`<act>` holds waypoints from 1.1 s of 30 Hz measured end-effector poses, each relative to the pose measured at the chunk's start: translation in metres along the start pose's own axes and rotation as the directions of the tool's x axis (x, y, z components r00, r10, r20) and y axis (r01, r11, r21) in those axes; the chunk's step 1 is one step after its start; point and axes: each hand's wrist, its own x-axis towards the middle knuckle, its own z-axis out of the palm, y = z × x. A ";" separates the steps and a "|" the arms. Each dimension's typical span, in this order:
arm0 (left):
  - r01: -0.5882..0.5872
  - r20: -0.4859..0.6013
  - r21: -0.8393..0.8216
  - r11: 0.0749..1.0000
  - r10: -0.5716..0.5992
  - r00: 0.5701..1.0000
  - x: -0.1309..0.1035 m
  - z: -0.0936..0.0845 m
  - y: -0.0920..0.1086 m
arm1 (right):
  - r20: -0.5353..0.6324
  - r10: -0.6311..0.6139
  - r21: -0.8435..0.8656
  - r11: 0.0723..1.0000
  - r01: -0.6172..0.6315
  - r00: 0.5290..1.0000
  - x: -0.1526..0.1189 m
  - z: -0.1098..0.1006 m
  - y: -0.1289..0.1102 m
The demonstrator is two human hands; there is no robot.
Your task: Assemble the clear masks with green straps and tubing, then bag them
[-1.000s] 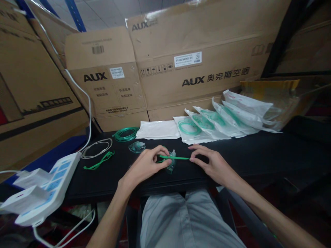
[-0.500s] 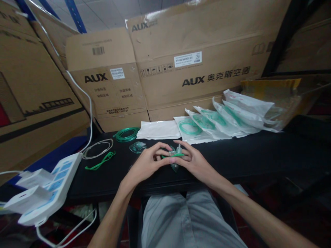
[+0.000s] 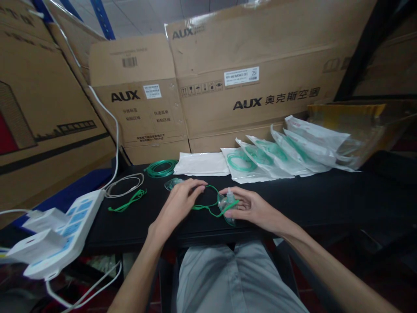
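Observation:
My right hand [image 3: 249, 206] grips a clear plastic oxygen mask [image 3: 230, 199] with a pale connector on top. From the mask, a green elastic strap [image 3: 208, 207] loops leftward. Closed on the far part of that strap is my left hand [image 3: 184, 195], its fingertips pressed together. Just behind my left hand lies a second clear mask [image 3: 172, 184], partly covered by the hand. A coil of green tubing [image 3: 160, 168] rests farther back. At the left, another green strap [image 3: 127, 201] lies loose on the black table [image 3: 146, 226].
White pouches [image 3: 247, 165] with green tubing inside overlap along the back right. A flat white packet [image 3: 202, 164] lies beside them. At the left are a power strip [image 3: 70, 234] with plugs and a coiled pale cord [image 3: 124, 185]. Cardboard boxes [image 3: 208, 113] stand behind.
My hands have moved apart from each other. The left went leftward, drawing the green strap out from the mask; the right shifted slightly right with the mask.

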 end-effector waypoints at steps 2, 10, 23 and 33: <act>-0.048 0.089 0.019 0.999 0.046 0.995 -0.001 0.012 0.001 | 0.006 -0.012 -0.003 1.000 0.012 1.000 0.001 0.001 0.001; -0.113 0.162 0.177 0.978 0.084 0.983 -0.001 0.029 -0.003 | 0.038 -0.076 -0.048 0.996 0.078 0.996 0.000 0.002 0.003; -0.176 0.248 0.204 0.963 0.123 0.961 -0.005 0.033 0.012 | 0.133 -0.093 -0.133 0.985 0.111 0.987 -0.006 0.001 -0.004; 0.085 0.118 0.036 0.996 -0.088 0.989 0.002 0.025 -0.007 | 0.122 -0.045 -0.134 0.989 0.062 0.991 -0.008 0.000 -0.008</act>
